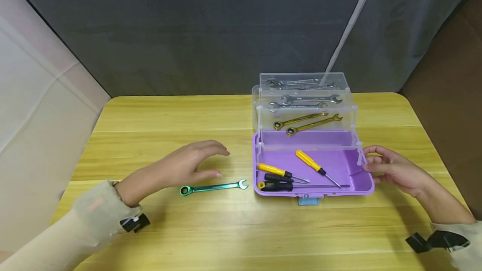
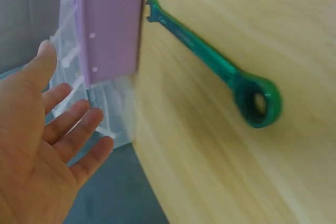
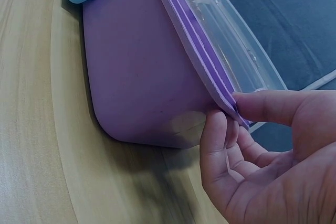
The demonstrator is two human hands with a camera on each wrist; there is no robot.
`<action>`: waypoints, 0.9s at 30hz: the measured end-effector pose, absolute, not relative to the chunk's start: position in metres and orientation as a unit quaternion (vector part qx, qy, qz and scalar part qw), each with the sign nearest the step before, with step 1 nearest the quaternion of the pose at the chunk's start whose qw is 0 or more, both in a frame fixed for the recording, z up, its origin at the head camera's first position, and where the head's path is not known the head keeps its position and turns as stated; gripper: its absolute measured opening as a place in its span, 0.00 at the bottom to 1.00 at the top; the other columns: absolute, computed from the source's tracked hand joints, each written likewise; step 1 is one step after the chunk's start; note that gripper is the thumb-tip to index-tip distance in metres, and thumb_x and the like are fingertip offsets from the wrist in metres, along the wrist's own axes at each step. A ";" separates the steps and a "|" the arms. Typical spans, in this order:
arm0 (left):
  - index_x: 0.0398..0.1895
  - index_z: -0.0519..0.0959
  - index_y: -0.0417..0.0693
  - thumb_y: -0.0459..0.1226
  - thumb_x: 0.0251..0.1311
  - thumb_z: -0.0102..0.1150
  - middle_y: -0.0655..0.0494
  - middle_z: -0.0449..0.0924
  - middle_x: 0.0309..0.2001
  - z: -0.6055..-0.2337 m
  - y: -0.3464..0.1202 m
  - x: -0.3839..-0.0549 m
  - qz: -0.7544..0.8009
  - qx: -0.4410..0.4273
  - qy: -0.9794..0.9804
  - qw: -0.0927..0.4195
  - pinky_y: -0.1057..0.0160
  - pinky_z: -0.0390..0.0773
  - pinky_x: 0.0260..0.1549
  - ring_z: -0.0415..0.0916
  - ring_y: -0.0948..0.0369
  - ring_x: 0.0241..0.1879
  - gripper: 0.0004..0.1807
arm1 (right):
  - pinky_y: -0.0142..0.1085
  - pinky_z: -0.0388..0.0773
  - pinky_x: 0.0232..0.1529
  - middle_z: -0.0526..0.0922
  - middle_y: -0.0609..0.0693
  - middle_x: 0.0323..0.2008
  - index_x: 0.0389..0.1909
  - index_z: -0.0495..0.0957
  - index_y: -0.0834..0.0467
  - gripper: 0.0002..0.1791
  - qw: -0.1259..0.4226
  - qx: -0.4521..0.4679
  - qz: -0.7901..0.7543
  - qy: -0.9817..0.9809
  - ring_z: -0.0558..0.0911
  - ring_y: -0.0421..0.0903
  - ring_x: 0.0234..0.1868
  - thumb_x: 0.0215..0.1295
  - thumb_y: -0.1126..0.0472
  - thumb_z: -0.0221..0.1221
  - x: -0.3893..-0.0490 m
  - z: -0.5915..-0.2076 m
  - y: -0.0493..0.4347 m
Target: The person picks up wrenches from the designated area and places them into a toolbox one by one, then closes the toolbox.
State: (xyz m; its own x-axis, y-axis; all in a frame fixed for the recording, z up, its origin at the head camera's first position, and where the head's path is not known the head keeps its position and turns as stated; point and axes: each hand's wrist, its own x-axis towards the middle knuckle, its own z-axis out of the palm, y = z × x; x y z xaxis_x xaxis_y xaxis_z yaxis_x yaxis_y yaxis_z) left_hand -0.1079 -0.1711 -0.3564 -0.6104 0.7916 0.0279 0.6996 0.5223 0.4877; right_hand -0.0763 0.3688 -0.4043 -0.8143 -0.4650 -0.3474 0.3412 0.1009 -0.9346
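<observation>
A green combination wrench (image 1: 214, 187) lies flat on the table, left of a purple toolbox (image 1: 316, 193). Above and behind that wrench is my left hand (image 1: 192, 160), its fingers apart and touching nothing; the left wrist view shows the wrench (image 2: 205, 53) beyond the spread fingers (image 2: 79, 135). My right hand (image 1: 395, 170) pinches the toolbox's right rim between thumb and fingers, seen closely as the hand (image 3: 278, 156) on the purple edge (image 3: 199, 66). Inside the box bottom lie yellow-handled screwdrivers (image 1: 308, 160) and a black-handled screwdriver (image 1: 276, 186), with another dark handle beside them.
Clear tiered trays (image 1: 306, 95) stand raised at the toolbox's back. They hold silver wrenches (image 1: 310, 99) and two gold wrenches (image 1: 316, 124). A blue latch (image 1: 308, 200) hangs at the box front. Grey cloth (image 1: 188, 32) rises behind the wooden table (image 1: 169, 237).
</observation>
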 end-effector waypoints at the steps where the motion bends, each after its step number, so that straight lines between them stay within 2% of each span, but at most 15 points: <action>1: 0.63 0.77 0.43 0.47 0.67 0.67 0.52 0.77 0.62 -0.358 -0.173 -0.107 0.232 0.427 0.868 0.103 0.51 0.74 0.62 0.75 0.55 0.62 0.26 | 0.39 0.83 0.40 0.86 0.48 0.42 0.55 0.70 0.51 0.17 0.301 -0.047 -0.668 0.679 0.85 0.44 0.41 0.75 0.74 0.49 -0.076 -0.404 0.369; 16: 0.61 0.79 0.43 0.43 0.66 0.68 0.54 0.79 0.59 -0.379 -0.209 -0.091 0.216 0.373 0.884 0.182 0.51 0.79 0.54 0.78 0.54 0.57 0.24 | 0.39 0.84 0.40 0.86 0.48 0.42 0.56 0.70 0.52 0.17 0.305 -0.052 -0.673 0.671 0.85 0.44 0.42 0.75 0.74 0.49 -0.076 -0.405 0.368; 22: 0.58 0.80 0.45 0.43 0.63 0.70 0.55 0.80 0.56 -0.386 -0.222 -0.088 0.216 0.365 0.888 0.178 0.51 0.79 0.53 0.78 0.54 0.56 0.23 | 0.39 0.84 0.40 0.85 0.48 0.43 0.55 0.70 0.51 0.18 0.307 -0.054 -0.673 0.671 0.85 0.45 0.41 0.75 0.74 0.49 -0.076 -0.405 0.369; 27: 0.57 0.80 0.47 0.46 0.60 0.72 0.58 0.80 0.53 -0.392 -0.229 -0.085 0.211 0.356 0.894 0.172 0.52 0.79 0.53 0.79 0.56 0.54 0.25 | 0.39 0.84 0.40 0.86 0.48 0.43 0.55 0.70 0.51 0.18 0.306 -0.056 -0.673 0.671 0.85 0.45 0.41 0.75 0.75 0.48 -0.076 -0.405 0.369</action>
